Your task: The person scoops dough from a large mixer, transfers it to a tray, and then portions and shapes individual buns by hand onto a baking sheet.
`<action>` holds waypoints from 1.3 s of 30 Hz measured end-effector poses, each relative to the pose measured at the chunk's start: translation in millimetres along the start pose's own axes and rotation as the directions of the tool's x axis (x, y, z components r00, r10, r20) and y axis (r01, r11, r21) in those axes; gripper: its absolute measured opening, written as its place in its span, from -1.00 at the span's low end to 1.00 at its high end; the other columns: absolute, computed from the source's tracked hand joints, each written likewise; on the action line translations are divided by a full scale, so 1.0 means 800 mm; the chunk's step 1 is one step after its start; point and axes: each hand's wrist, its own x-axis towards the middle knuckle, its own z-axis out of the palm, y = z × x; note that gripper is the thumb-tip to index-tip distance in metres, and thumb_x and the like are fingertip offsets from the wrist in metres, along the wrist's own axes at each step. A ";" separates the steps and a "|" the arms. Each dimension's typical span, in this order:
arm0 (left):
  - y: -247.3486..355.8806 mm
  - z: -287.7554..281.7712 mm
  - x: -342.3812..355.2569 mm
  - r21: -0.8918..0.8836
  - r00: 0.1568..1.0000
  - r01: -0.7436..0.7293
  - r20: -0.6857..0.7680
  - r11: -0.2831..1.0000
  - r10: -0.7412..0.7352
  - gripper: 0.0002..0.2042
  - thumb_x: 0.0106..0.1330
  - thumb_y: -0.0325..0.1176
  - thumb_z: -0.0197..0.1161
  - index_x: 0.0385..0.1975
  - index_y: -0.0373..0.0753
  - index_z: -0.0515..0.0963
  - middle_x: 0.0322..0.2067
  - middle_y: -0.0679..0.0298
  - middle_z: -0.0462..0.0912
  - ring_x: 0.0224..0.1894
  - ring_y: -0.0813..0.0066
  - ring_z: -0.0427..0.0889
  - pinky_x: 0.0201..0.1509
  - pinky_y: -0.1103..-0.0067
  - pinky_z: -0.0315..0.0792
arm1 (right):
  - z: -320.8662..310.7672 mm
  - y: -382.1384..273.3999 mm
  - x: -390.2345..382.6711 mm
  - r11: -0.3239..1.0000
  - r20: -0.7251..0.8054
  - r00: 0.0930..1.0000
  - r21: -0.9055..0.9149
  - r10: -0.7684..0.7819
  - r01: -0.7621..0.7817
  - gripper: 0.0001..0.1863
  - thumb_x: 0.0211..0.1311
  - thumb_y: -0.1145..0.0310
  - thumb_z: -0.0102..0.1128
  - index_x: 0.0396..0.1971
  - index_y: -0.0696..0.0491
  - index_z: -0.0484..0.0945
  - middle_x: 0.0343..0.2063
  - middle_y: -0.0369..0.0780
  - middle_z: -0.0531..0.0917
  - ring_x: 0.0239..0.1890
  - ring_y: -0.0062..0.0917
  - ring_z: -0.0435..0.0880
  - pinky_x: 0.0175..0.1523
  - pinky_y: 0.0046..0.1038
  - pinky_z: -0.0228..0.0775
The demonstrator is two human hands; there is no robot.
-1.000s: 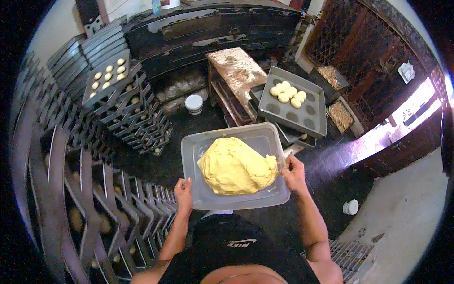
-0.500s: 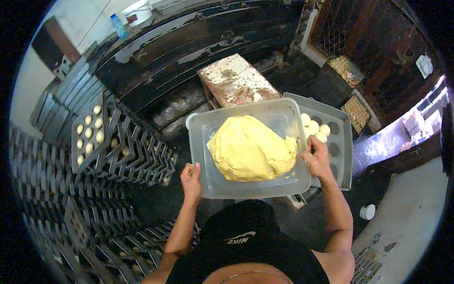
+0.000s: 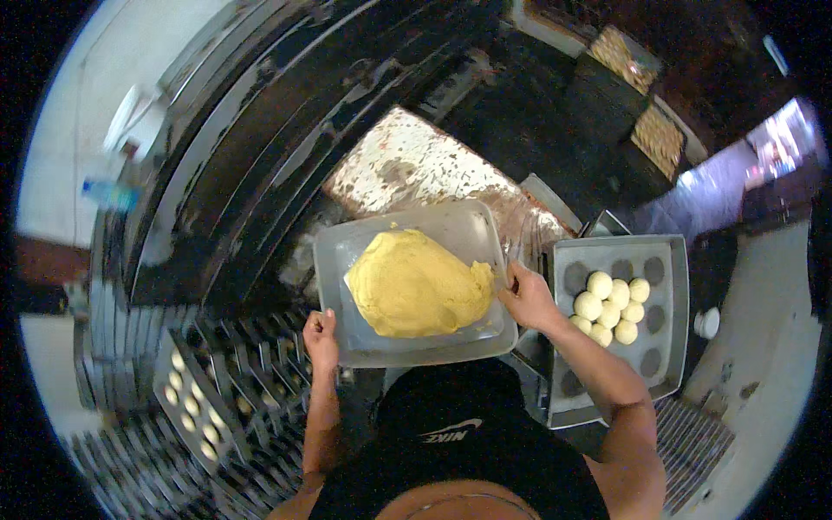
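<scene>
A big lump of yellow dough (image 3: 416, 282) lies in a translucent plastic tub (image 3: 433, 351), which I carry in front of my body. My left hand (image 3: 321, 338) is closed on the tub's left rim. On the opposite rim, near the dough's narrow end, my right hand (image 3: 529, 296) is closed too, its fingers partly hidden behind the tub wall. Right of that hand, partly behind my right forearm, stands a grey metal pan (image 3: 667, 381) with dark round marks on its bottom. Several pale dough balls (image 3: 609, 314) sit grouped in it.
Beyond the tub stands a worn white-and-brown tabletop (image 3: 416, 169). Stacked metal trays (image 3: 260, 364) rise at my left, the top tray (image 3: 192, 407) bearing dough balls. A dark layered metal structure (image 3: 260, 165) runs along the far left. Two trays of small pieces (image 3: 657, 139) lie far right.
The view has turned to the right. The tub, still in both hands, is now left of the pan, and the dough balls that it partly covered are now in sight.
</scene>
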 end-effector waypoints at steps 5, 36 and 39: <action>-0.045 0.069 0.183 0.004 0.952 -0.009 0.305 1.000 0.008 -0.59 0.46 -0.36 0.25 -0.58 -0.12 0.16 -0.54 0.54 0.10 -0.46 0.71 0.05 -0.41 0.61 0.02 | 0.085 0.041 0.038 0.933 -0.213 0.910 0.028 0.356 -0.358 -0.69 0.05 0.29 0.34 -0.29 0.16 0.49 -0.44 0.08 0.63 -0.29 0.14 0.63 -0.18 0.00 0.44; 0.105 0.278 0.298 -0.244 0.709 -0.305 0.588 0.921 0.390 -0.59 0.38 -0.47 0.26 0.19 -0.31 0.38 0.07 0.11 0.51 0.12 0.32 0.53 0.15 0.39 0.48 | -0.006 0.101 -0.179 0.540 -0.722 -0.241 0.659 0.648 -0.523 -0.50 0.33 0.06 0.29 -0.03 0.24 0.64 -0.26 -0.11 0.74 -0.31 -0.42 0.68 -0.17 -0.35 0.51; 0.104 0.281 0.209 -0.333 0.621 -0.346 0.619 0.877 0.481 -0.62 0.37 -0.47 0.27 0.16 -0.33 0.41 0.06 0.12 0.57 0.08 0.36 0.57 0.18 0.45 0.47 | 0.003 0.145 -0.182 0.546 -0.715 -0.091 0.603 0.693 -0.582 -0.41 0.25 -0.09 0.33 -0.19 0.25 0.71 -0.38 0.02 0.76 -0.26 -0.24 0.75 -0.08 -0.26 0.53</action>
